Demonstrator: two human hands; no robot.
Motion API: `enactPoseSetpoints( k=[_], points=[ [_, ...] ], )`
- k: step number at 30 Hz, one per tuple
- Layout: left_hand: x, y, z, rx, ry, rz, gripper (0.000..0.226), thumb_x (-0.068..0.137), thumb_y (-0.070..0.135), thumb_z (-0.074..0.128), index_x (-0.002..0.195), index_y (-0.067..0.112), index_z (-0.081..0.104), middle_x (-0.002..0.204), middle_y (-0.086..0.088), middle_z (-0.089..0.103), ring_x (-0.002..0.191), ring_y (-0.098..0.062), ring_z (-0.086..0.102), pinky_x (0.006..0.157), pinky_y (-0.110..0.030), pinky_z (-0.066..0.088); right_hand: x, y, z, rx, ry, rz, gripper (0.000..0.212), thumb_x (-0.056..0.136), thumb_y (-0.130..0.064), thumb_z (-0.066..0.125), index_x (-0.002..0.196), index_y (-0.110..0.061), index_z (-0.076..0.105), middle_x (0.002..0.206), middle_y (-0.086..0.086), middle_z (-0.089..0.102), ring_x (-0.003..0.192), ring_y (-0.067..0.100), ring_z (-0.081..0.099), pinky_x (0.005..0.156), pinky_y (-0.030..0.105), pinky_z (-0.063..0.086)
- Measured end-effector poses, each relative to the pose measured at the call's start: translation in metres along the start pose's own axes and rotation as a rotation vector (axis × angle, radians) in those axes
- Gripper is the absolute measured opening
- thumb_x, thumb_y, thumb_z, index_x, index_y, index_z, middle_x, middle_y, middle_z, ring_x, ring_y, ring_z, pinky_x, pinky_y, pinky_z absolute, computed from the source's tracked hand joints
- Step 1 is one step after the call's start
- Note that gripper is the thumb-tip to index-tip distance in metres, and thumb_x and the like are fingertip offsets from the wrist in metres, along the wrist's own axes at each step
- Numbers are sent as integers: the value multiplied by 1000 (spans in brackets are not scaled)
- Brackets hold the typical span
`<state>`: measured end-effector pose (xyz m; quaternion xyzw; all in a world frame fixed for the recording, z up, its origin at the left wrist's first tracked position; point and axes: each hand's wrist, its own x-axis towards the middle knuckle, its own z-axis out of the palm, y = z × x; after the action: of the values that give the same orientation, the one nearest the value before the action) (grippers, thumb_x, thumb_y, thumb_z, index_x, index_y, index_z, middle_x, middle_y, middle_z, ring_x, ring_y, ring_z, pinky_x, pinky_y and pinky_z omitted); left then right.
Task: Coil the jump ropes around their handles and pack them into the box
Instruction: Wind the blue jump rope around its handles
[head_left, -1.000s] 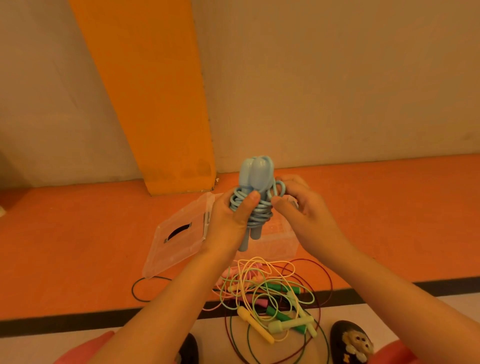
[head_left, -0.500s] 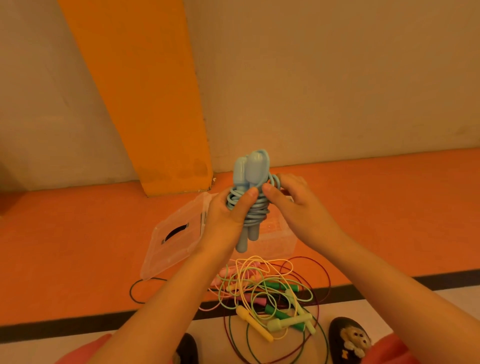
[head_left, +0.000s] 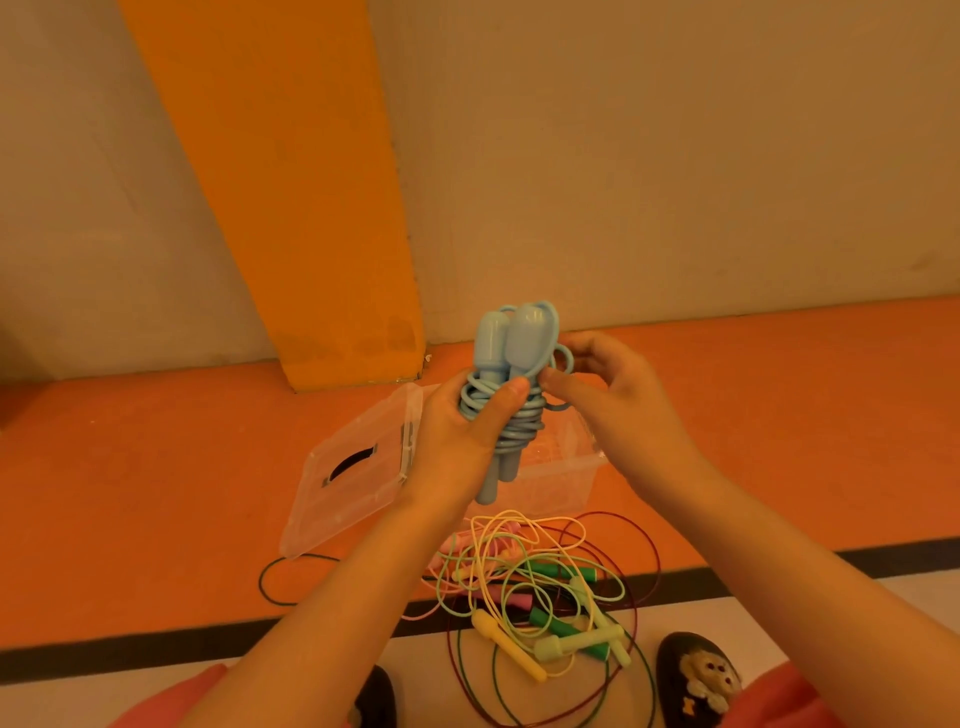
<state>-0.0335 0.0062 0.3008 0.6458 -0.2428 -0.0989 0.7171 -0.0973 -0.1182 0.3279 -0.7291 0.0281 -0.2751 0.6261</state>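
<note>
Head view. A clear plastic box (head_left: 558, 486) sat on the orange floor (head_left: 156, 493), low and rectangular with thin see-through walls; the hands and the bundle covered most of its opening, so what lay inside could not be told. Its lid (head_left: 353, 467) hung open to the left, flat and transparent, with a dark curved slot near the middle. Held up in front of the box, off the floor, was the blue jump rope (head_left: 511, 395): two smooth, rounded pale-blue plastic handles side by side and upright, with the thin blue cord coiled many times around their middles. The left hand (head_left: 457, 436) was clamped around this bundle, fingers wrapped behind and thumb pressed across the coils. The right hand (head_left: 618, 395) was at the bundle's right side, thumb and curled fingers closed on a small free loop of the cord. Nearer the camera, on the floor, lay the loose jump ropes (head_left: 540, 587) in a tangle: thin glossy cords in yellow, mint, pink, green and dark red, with slim plastic handles in yellow, green, pink and pale mint. A black stripe (head_left: 883, 566) crossed the floor under that pile. A dark shoe (head_left: 698, 675) with a pale cartoon figure showed at lower right. An orange pillar (head_left: 291, 182) rose against the beige wall (head_left: 675, 156) behind.
</note>
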Motion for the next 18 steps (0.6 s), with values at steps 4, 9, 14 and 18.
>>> enactPoseSetpoints(
  k=[4, 9, 14, 18],
  points=[
    [-3, 2, 0, -15, -34, 14, 22, 80, 35, 70, 94, 18, 64, 85, -5, 69, 75, -16, 67, 64, -24, 52, 0, -1, -1, -84, -12, -8, 21, 83, 5, 58, 99, -9, 65, 91, -3, 65, 82, 1, 57, 72, 12, 45],
    [-5, 0, 1, -37, -24, 12, 21, 78, 32, 63, 94, 19, 65, 84, -5, 69, 75, -19, 67, 64, -28, 53, 1, 1, 1, -154, -37, 8, 24, 77, -15, 53, 96, -13, 67, 98, 10, 64, 90, 14, 58, 76, 21, 44],
    [-6, -2, 4, -79, 43, -15, 29, 75, 39, 67, 94, 17, 66, 82, -7, 69, 73, -19, 66, 62, -27, 51, 3, -2, 1, -34, -25, 120, 17, 78, -11, 54, 74, -22, 66, 93, 4, 57, 86, 12, 54, 82, 31, 41],
    [-5, -2, 7, -91, 59, -43, 28, 77, 39, 66, 94, 16, 65, 83, -8, 69, 73, -20, 66, 64, -28, 51, 3, 3, 2, 140, -51, 252, 8, 75, -16, 53, 71, -13, 59, 74, -1, 56, 72, 7, 52, 72, 30, 42]
  ],
)
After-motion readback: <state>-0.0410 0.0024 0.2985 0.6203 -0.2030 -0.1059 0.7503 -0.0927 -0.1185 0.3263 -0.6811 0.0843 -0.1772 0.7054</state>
